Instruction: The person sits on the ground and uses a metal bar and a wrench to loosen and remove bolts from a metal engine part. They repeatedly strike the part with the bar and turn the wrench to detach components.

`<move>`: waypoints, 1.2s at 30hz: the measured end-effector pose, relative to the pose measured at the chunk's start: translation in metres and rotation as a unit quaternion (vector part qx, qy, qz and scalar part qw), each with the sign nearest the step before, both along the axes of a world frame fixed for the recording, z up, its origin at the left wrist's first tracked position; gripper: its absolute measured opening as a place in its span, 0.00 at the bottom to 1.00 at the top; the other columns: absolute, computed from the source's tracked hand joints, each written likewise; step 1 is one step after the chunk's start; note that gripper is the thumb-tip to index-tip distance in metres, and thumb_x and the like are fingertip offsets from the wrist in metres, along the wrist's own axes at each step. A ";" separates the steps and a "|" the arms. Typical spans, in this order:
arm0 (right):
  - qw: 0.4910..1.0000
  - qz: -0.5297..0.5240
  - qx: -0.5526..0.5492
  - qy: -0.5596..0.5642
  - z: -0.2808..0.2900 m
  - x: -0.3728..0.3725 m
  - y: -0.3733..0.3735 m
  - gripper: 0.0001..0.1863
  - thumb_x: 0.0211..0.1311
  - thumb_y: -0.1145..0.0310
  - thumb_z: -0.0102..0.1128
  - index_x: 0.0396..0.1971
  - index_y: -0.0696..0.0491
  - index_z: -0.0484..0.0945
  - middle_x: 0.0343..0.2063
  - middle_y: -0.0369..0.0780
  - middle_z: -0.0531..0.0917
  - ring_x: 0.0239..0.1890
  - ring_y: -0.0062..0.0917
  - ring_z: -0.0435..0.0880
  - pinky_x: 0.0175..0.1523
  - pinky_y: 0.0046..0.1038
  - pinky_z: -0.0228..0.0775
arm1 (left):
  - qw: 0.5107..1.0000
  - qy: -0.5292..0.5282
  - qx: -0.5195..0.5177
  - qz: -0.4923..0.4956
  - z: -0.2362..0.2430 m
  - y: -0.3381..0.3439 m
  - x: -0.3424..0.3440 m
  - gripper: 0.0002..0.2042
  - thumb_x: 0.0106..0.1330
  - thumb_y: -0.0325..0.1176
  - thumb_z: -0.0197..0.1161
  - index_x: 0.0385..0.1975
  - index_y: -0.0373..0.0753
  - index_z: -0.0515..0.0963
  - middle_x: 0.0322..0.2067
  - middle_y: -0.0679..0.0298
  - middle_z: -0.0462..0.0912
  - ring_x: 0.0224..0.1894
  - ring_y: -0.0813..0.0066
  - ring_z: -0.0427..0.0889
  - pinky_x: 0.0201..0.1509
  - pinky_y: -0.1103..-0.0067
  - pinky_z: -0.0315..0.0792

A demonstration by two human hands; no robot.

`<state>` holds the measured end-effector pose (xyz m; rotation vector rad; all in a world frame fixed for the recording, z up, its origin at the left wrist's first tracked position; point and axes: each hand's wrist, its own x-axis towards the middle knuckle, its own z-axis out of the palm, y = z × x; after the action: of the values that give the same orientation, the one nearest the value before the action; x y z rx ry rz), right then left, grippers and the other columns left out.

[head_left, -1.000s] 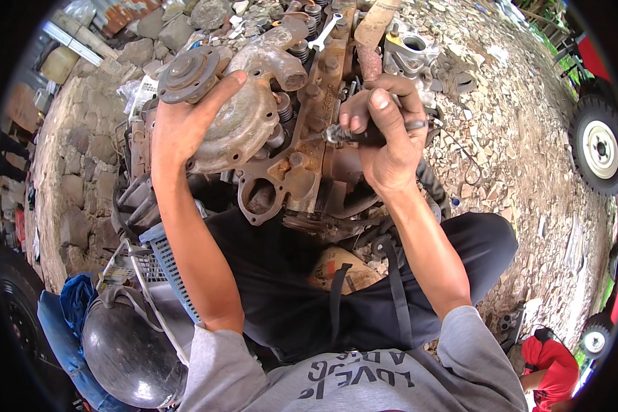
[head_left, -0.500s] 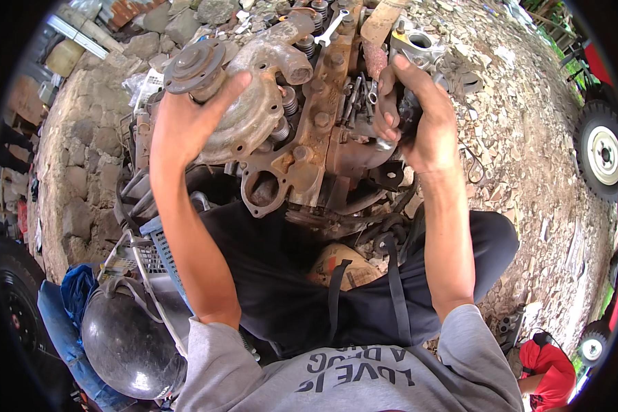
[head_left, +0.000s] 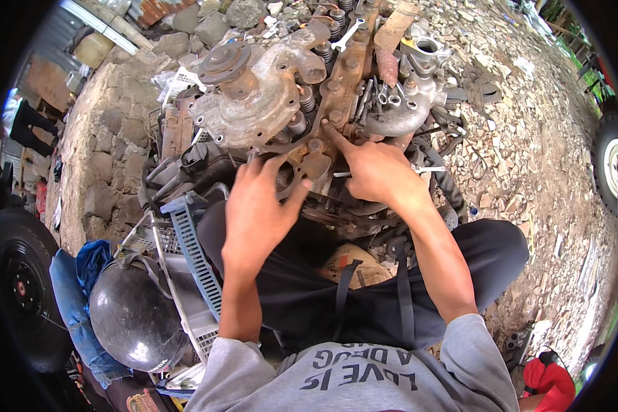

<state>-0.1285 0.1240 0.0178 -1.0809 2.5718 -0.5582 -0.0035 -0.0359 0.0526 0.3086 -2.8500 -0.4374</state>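
An old, rusty engine with its top uncovered lies before me. My left hand [head_left: 262, 209] is open, thumb and fingers apart, just over the flange at the engine's near end. The index finger of my right hand [head_left: 384, 172] is stretched out to a bolt on the rusty cylinder head [head_left: 336, 103]. Its other fingers are curled round a silver wrench [head_left: 430, 169], whose ends show on either side of the hand; its middle is hidden. Left of the head rests a grey metal housing with a round pulley flange [head_left: 235, 65]. Another wrench [head_left: 349, 34] lies across the head's far part.
Several small tools [head_left: 391, 98] lie by the grey manifold [head_left: 408, 118] on the right. A black helmet [head_left: 137, 316] and a blue-and-white plastic crate [head_left: 192, 254] stand at my left. Stony ground [head_left: 529, 151] stretches right. A wheel [head_left: 24, 288] stands far left.
Both hands have come down toward the engine's near end. My left hand has left the pulley housing; my right hand has moved left and inward, its index finger now extended to the head.
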 end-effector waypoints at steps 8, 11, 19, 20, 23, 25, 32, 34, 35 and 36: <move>0.990 0.102 -0.014 -0.093 0.011 -0.010 0.037 0.33 0.45 0.75 0.55 0.58 0.47 0.77 0.50 0.48 0.82 0.47 0.45 0.82 0.54 0.39 0.74 | 0.997 0.023 -0.066 -0.043 -0.042 0.021 0.004 0.36 0.57 0.46 0.71 0.59 0.29 0.68 0.61 0.42 0.68 0.66 0.44 0.64 0.67 0.62 0.62; 0.995 0.053 -0.032 -0.083 0.016 -0.018 0.059 0.31 0.46 0.75 0.55 0.56 0.49 0.78 0.55 0.46 0.79 0.53 0.43 0.80 0.60 0.35 0.71 | 0.998 0.007 0.029 -0.050 -0.029 0.035 0.002 0.29 0.58 0.44 0.70 0.56 0.34 0.73 0.54 0.49 0.78 0.54 0.48 0.77 0.58 0.65 0.72; 0.994 0.008 -0.075 -0.084 0.016 -0.019 0.069 0.31 0.48 0.74 0.55 0.58 0.50 0.76 0.56 0.46 0.79 0.53 0.44 0.80 0.61 0.34 0.71 | 0.977 0.076 -0.189 -0.068 -0.049 0.048 -0.027 0.25 0.60 0.41 0.68 0.52 0.30 0.74 0.56 0.50 0.74 0.57 0.49 0.75 0.61 0.61 0.68; 0.993 0.003 -0.073 -0.093 0.019 -0.019 0.070 0.30 0.48 0.74 0.55 0.58 0.51 0.76 0.55 0.47 0.80 0.53 0.44 0.80 0.60 0.34 0.72 | 0.973 0.047 -0.216 -0.069 -0.053 0.051 -0.025 0.25 0.60 0.42 0.67 0.51 0.30 0.74 0.56 0.50 0.74 0.58 0.49 0.74 0.62 0.60 0.67; 0.992 -0.015 -0.077 -0.101 0.026 -0.017 0.074 0.29 0.49 0.73 0.56 0.57 0.52 0.77 0.50 0.50 0.82 0.51 0.45 0.81 0.58 0.35 0.73 | 0.975 -0.013 -0.170 -0.144 -0.026 0.058 -0.018 0.22 0.60 0.41 0.67 0.49 0.32 0.76 0.50 0.52 0.78 0.54 0.55 0.77 0.55 0.63 0.71; 0.992 -0.009 -0.099 -0.076 0.021 -0.019 0.075 0.28 0.50 0.72 0.57 0.56 0.53 0.77 0.47 0.51 0.83 0.50 0.45 0.82 0.57 0.35 0.74 | 0.986 -0.086 -0.096 -0.110 -0.004 0.062 -0.026 0.20 0.60 0.40 0.67 0.47 0.34 0.76 0.48 0.54 0.80 0.52 0.56 0.79 0.53 0.63 0.71; 0.990 0.006 -0.119 -0.072 0.023 -0.019 0.068 0.26 0.52 0.70 0.58 0.55 0.55 0.77 0.48 0.51 0.83 0.52 0.45 0.81 0.59 0.36 0.72 | 0.973 0.018 -0.222 -0.064 -0.072 0.055 -0.047 0.39 0.58 0.44 0.67 0.64 0.24 0.61 0.65 0.41 0.62 0.71 0.47 0.56 0.73 0.59 0.53; 0.990 0.002 -0.118 -0.079 0.020 -0.021 0.070 0.26 0.52 0.70 0.58 0.55 0.55 0.77 0.48 0.51 0.82 0.53 0.45 0.80 0.60 0.36 0.71 | 0.970 0.012 -0.227 -0.082 -0.065 0.067 -0.034 0.37 0.58 0.41 0.68 0.63 0.26 0.63 0.64 0.42 0.64 0.70 0.47 0.59 0.70 0.59 0.58; 0.989 0.003 -0.132 -0.063 0.018 -0.022 0.071 0.26 0.52 0.70 0.58 0.55 0.55 0.77 0.46 0.52 0.83 0.51 0.46 0.81 0.58 0.36 0.72 | 0.979 -0.074 -0.145 -0.125 -0.054 0.068 -0.033 0.35 0.59 0.40 0.67 0.63 0.27 0.63 0.64 0.42 0.64 0.69 0.47 0.61 0.69 0.59 0.59; 0.988 0.004 -0.147 -0.047 0.014 -0.024 0.073 0.25 0.53 0.70 0.58 0.54 0.55 0.77 0.44 0.53 0.83 0.50 0.46 0.81 0.57 0.37 0.73 | 0.971 -0.159 -0.061 -0.166 -0.034 0.071 -0.032 0.34 0.59 0.40 0.67 0.63 0.28 0.64 0.63 0.42 0.65 0.67 0.47 0.62 0.68 0.58 0.60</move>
<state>-0.1525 0.1966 0.0321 -1.1236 2.4539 -0.9858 -0.0358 0.0349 0.0187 -0.1401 -3.2388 -0.2922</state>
